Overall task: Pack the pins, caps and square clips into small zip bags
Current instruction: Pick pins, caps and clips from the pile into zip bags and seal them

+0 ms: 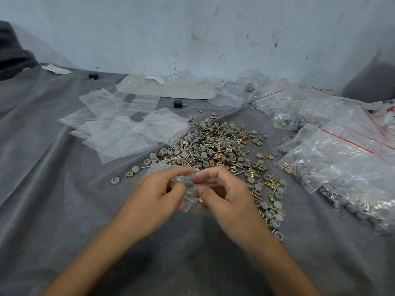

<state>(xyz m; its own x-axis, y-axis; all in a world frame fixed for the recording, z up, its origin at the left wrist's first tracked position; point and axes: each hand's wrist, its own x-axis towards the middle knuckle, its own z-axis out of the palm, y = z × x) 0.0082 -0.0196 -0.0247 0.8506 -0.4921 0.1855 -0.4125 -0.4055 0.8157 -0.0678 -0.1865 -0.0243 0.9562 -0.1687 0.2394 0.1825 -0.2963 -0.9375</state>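
Head camera: both hands pinching one small bag in front of the loose pile

Grey cloth (64, 189) covers the whole work surface, wrinkled into long folds. On its right side lies a heap of filled bags (342, 150), red-striped at the mouths, with pins and caps showing through the plastic. To the left, a fan of empty zip bags (119, 133) lies flat and overlapping. Between the two spreads the loose pile (218, 146) of grey caps, brassy square clips and thin pins, all mixed. Strays such as one cap (115, 180) and one square clip (129, 174) lie apart at its near left edge.

Just in front of the pile the left hand (158, 193) and right hand (222, 193) meet. Each has thumb and fingers closed on the small zip bag (188, 186), which is held up between them. A few pins (189, 194) show inside it. Whether caps or clips are in there too cannot be told, nor whether the mouth is sealed.

A red line shows at the bag's near lower edge. If that is the mouth, it points downward, and an unsealed strip would let the contents slide back into the pile and spoil the count. Squeezing hard could also drive pin points through the thin film. A dropped cap would likely roll along a fold.
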